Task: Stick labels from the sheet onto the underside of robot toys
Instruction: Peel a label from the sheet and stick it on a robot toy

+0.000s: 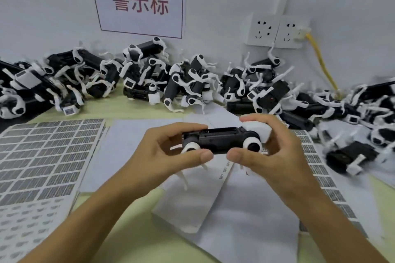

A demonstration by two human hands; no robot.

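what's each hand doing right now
Left hand: grips the rear end of the robot toy.
Right hand: grips the toy's white head end.

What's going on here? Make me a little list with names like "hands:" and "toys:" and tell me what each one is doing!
hands: left hand and right hand both hold one robot toy above the table
toy held: black body, white joints, lying sideways between the hands
other toys: a big pile of robot toys along the wall
labels: label sheet lies flat on the left
papers: blank white sheets under the hands
wall: sign with red writing, sockets, yellow cable
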